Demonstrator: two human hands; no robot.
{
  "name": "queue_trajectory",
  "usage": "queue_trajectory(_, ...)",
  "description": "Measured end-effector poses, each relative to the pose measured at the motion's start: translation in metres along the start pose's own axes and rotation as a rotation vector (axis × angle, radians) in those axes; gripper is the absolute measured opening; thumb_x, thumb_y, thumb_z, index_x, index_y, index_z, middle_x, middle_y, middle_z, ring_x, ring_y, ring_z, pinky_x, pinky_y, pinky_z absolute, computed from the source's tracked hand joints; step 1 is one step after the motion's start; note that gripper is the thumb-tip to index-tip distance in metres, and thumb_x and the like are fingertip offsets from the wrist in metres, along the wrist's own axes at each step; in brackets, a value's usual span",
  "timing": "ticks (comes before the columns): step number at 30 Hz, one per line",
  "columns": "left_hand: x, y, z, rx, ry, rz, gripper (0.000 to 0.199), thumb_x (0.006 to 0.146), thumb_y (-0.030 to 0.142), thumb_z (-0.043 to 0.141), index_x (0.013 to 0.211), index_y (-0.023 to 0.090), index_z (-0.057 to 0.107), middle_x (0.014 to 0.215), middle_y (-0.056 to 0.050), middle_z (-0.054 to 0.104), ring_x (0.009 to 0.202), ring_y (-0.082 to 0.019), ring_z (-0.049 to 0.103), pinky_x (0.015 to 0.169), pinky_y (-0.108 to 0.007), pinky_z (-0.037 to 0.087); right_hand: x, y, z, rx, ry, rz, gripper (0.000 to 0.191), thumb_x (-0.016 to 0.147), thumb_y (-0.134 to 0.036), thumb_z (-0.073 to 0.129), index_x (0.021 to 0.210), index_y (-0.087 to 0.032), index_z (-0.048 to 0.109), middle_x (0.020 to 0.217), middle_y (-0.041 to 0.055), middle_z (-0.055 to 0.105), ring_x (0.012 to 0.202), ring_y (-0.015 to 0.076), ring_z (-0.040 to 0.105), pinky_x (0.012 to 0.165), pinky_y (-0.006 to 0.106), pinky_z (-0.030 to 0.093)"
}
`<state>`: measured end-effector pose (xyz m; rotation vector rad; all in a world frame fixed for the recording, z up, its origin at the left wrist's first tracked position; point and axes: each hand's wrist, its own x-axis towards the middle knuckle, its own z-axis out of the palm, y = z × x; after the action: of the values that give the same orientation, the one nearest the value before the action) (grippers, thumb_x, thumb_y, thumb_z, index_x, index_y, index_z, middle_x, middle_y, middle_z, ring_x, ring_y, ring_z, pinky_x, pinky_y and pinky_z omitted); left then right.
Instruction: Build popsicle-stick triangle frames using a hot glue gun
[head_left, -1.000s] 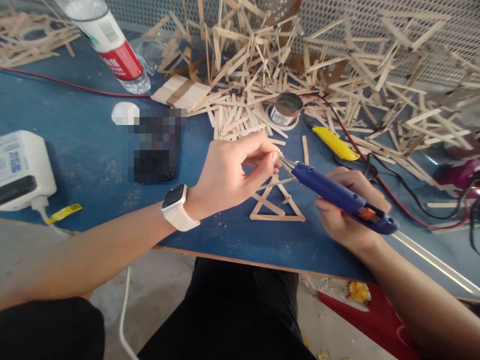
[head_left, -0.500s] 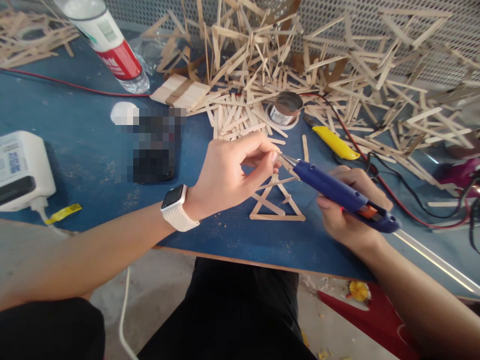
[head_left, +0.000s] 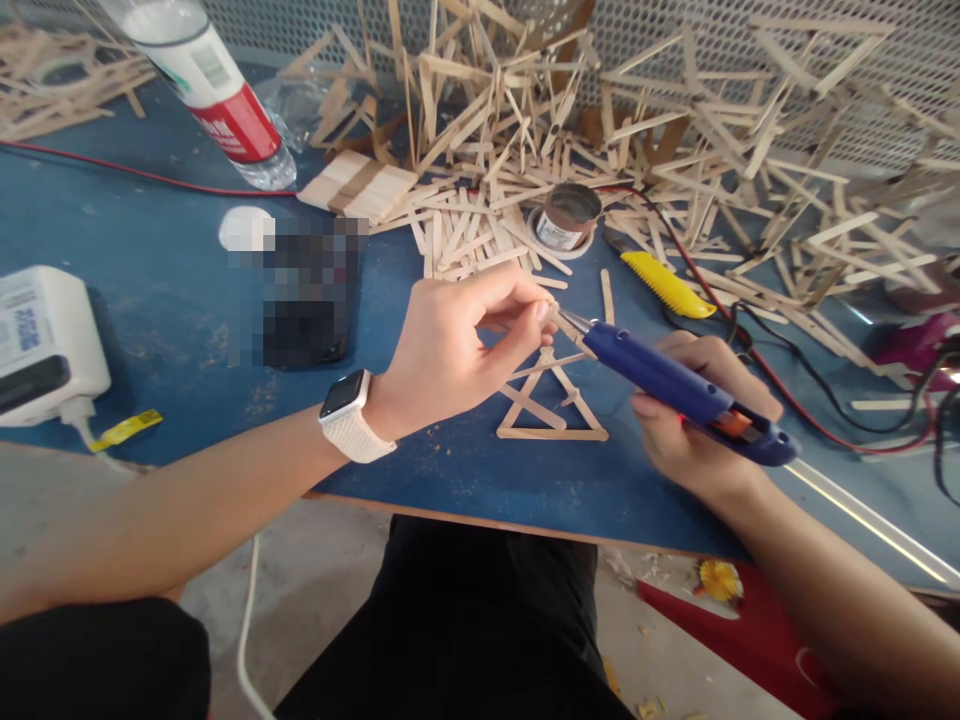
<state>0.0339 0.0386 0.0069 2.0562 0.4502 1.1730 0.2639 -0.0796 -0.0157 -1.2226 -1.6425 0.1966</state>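
Note:
My left hand, wearing a watch at the wrist, pinches the end of a wooden craft stick between thumb and fingertips; most of the stick is hidden. Wrapped round the handle of a blue hot glue gun is my right hand. The gun's metal nozzle points left and meets the stick at my left fingertips; whether it touches I cannot tell. A red light glows by my right fingers. Below the nozzle, a triangle of craft sticks lies on the blue table, with other sticks across it.
A heap of craft sticks spreads along the back. Nearby are a small round tin, a yellow-handled cutter, black and red cables, a water bottle, a blurred dark object and a white charger.
Both hands keep nearly the same pose, with the nozzle at my left fingertips. The whole view has shifted very slightly.

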Motion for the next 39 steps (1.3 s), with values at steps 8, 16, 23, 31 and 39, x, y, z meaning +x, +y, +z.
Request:
queue_trajectory(8, 0.0005, -0.0009, -0.0003, 0.012, 0.012, 0.013, 0.015, 0.109, 0.019, 0.066, 0.096, 0.016, 0.073, 0.089, -0.003, 0.083, 0.08, -0.012, 0.083, 0.074, -0.018, 0.069, 0.0007, -0.0001, 0.0008, 0.007, -0.007, -0.021, 0.029, 0.093, -0.042, 0.086, 0.092, -0.029, 0.06, 0.075, 0.0008, 0.066, 0.06, 0.0194, 0.058, 0.049, 0.039, 0.04)
queue_trajectory(16, 0.0002, -0.0025, -0.0001, 0.008, 0.012, 0.02, 0.015, 0.108, 0.018, 0.066, 0.095, 0.016, 0.073, 0.087, -0.002, 0.082, 0.08, -0.012, 0.083, 0.074, -0.018, 0.069, 0.0005, -0.0006, -0.0012, -0.026, -0.041, -0.014, 0.03, 0.093, -0.042, 0.087, 0.093, -0.029, 0.059, 0.077, 0.0003, 0.069, 0.059, 0.0184, 0.058, 0.048, 0.038, 0.041)
queue_trajectory(23, 0.0003, -0.0015, 0.0, 0.02, 0.016, 0.023, 0.015, 0.108, 0.018, 0.066, 0.096, 0.016, 0.073, 0.088, -0.003, 0.083, 0.08, -0.012, 0.083, 0.074, -0.018, 0.069, -0.0008, 0.0005, -0.0013, -0.016, -0.035, 0.005, 0.03, 0.092, -0.042, 0.087, 0.092, -0.03, 0.06, 0.077, 0.001, 0.068, 0.059, 0.0198, 0.058, 0.049, 0.039, 0.042)
queue_trajectory(31, 0.0002, -0.0021, -0.0003, 0.018, 0.021, 0.03, 0.014, 0.108, 0.017, 0.066, 0.096, 0.016, 0.073, 0.087, -0.002, 0.082, 0.079, -0.011, 0.082, 0.074, -0.017, 0.068, -0.0007, 0.0013, -0.0016, -0.015, -0.041, 0.015, 0.029, 0.089, -0.039, 0.088, 0.091, -0.03, 0.061, 0.076, 0.0004, 0.069, 0.058, 0.0197, 0.058, 0.048, 0.038, 0.042)
queue_trajectory(39, -0.0004, -0.0023, 0.0001, 0.0, 0.019, 0.029, 0.014, 0.108, 0.017, 0.066, 0.096, 0.017, 0.072, 0.087, -0.001, 0.081, 0.081, -0.011, 0.083, 0.076, -0.016, 0.069, -0.001, 0.0012, -0.0025, -0.021, -0.063, 0.009, 0.03, 0.09, -0.04, 0.089, 0.092, -0.03, 0.06, 0.077, -0.0007, 0.069, 0.058, 0.0185, 0.058, 0.048, 0.037, 0.043)
